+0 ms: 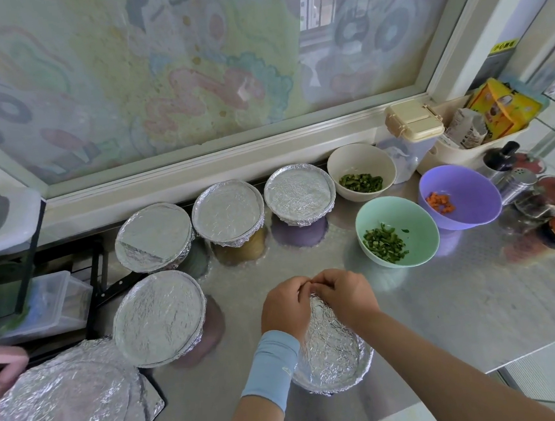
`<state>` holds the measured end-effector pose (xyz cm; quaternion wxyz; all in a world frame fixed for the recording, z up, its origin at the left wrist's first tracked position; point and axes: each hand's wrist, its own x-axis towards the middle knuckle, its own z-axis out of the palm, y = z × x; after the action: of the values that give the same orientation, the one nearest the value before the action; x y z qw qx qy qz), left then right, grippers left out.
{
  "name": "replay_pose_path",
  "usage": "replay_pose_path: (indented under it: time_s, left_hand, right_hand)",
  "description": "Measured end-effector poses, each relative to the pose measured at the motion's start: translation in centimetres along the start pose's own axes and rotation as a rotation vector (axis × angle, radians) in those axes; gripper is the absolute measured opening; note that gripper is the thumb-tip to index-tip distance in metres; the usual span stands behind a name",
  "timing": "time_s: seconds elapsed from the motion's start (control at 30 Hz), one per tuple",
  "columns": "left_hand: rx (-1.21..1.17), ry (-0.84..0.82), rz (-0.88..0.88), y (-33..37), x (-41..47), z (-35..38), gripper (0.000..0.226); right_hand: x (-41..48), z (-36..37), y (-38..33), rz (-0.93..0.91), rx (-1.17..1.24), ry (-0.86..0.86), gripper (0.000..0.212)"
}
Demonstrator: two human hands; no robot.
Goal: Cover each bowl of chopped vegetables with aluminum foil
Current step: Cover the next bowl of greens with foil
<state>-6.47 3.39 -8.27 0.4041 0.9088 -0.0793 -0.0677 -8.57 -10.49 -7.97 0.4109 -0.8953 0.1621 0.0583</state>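
Steel worktop carries the foil-wrapped bowl near its front edge, where my left hand and right hand both pinch the foil at the far rim. Tugging too hard could, I judge, tear the sheet or drag the bowl toward that edge.

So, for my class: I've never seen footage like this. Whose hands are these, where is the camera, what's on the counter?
No machine: a person wears one camera on the head, looking down at their bare hands. The left hand and right hand pinch a crinkled silver aluminium foil sheet, shaped into a lid. On the metal counter stand four round foil-covered bowls and three open ones: a cream bowl and a mint-green bowl of chopped greens, and a purple bowl with orange pieces.
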Motion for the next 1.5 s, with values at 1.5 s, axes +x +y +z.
replay_pose_path:
  time_s: [1.5]
  left_hand:
    - [0.024,-0.019,0.026,-0.5,-0.8,0.4,0.016]
  right_hand:
    - [-1.5,-0.3,1.7,-0.008,0.020,0.039,0.012]
